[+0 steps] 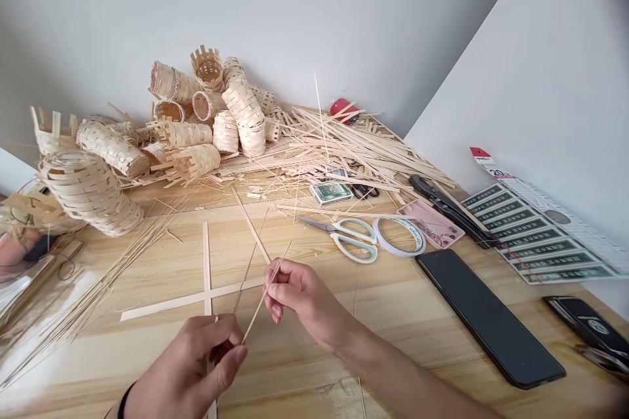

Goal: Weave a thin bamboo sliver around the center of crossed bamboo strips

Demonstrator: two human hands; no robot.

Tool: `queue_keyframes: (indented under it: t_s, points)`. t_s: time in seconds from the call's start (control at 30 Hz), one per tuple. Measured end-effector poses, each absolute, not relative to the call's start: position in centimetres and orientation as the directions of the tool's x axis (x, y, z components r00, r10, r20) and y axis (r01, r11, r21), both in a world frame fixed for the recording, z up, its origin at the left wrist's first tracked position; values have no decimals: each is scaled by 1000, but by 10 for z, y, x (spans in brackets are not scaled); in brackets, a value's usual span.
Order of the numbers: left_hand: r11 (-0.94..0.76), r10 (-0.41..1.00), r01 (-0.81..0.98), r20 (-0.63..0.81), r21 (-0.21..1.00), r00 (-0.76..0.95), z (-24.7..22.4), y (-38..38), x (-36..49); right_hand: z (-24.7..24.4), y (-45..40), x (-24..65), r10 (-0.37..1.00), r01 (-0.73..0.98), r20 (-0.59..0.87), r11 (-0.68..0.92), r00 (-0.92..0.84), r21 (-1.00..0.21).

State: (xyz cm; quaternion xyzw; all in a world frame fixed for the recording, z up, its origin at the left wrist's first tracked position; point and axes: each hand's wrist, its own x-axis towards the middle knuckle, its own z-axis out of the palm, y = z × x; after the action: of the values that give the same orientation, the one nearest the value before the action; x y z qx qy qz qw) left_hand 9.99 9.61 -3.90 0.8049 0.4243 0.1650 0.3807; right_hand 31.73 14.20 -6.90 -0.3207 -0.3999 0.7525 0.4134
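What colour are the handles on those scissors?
White, perhaps faintly grey. The scissors show best in the head view, lying on the wooden table.

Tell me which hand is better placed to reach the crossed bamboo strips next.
Probably the left hand: it hangs right over the crossed bamboo strips, while the right hand pinches the thin bamboo sliver further off.

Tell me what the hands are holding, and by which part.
Both hands hold one thin pale bamboo splint: the right hand pinches it near its upper end, and the left hand pinches its lower end.
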Motion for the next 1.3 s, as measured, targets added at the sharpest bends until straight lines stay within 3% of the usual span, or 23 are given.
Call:
queue_keyframes:
  t_s: [0.23, 0.53, 0.6, 0.7, 0.8, 0.87, 1.3]
  points:
    - [-337, 805, 538, -60, 773, 590, -38, 97, 97, -69, 145, 317, 916, -377, -136, -286, -378, -881]
    - [-347, 817, 508, -11, 788, 576, -37, 93, 94, -63, 172, 342, 986, -464, -167, -159, -23, -871]
    - [-316, 844, 507, -6, 802, 536, -39, 93, 92, -61, 170, 342, 984, -449, -167, -176, -59, -876]
    - [-284, 869, 515, -10, 809, 495, -41, 94, 91, -60, 159, 334, 948, -340, -136, -234, -289, -911]
    - [-285, 875, 540, -15, 792, 483, -40, 96, 94, -62, 144, 324, 821, -208, -106, -264, -561, -942]
    - [-284, 869, 551, -32, 784, 494, -39, 97, 95, -63, 137, 320, 761, -159, -101, -260, -641, -952]
    - [-238, 829, 554, -130, 798, 544, -39, 99, 99, -57, 136, 319, 790, -19, -150, -200, -594, -980]
